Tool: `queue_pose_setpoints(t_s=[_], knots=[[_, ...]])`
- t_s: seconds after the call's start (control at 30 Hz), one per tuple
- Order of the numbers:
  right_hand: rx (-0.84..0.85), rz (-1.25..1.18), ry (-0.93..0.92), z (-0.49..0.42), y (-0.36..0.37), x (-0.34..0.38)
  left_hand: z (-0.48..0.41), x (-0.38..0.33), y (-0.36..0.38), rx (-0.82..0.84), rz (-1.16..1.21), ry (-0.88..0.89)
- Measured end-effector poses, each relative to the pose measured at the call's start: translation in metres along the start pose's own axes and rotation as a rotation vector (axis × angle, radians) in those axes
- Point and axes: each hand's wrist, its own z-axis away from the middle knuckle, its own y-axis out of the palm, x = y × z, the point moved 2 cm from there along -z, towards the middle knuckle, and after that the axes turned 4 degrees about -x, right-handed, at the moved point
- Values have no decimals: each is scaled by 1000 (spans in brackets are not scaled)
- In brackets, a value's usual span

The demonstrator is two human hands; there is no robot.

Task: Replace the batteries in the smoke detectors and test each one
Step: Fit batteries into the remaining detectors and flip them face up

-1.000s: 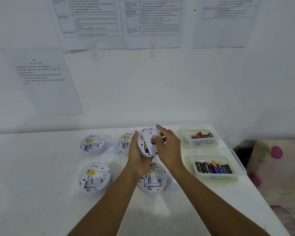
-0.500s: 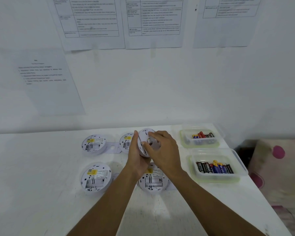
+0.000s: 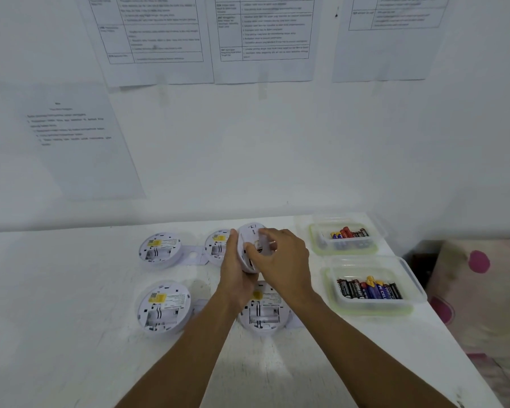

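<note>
Head view: white counter (image 3: 71, 290) against a white wall (image 3: 248, 160) hung with printed sheets (image 3: 262, 39). Left grip (image 3: 236, 278) and right grip (image 3: 284, 260) both curl round one smoke detector (image 3: 251, 235), raised above the counter; two battery tubs (image 3: 371, 306) stand right.

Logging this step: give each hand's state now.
Left hand: grips the raised smoke detector.
Right hand: grips the same detector.

Four smoke detectors (image 3: 159, 250) lie on the table (image 3: 56, 290) around the held detector (image 3: 251, 231): two at nine o'clock, one at eight, one at six. Two battery tubs (image 3: 374, 306) sit at three and four o'clock.
</note>
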Motion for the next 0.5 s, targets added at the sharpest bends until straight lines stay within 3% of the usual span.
queue_pose_setpoints(t_s=[0.5], knots=[[3,-111,270,-2,-2,8,3,-6,0,17,-107,140]])
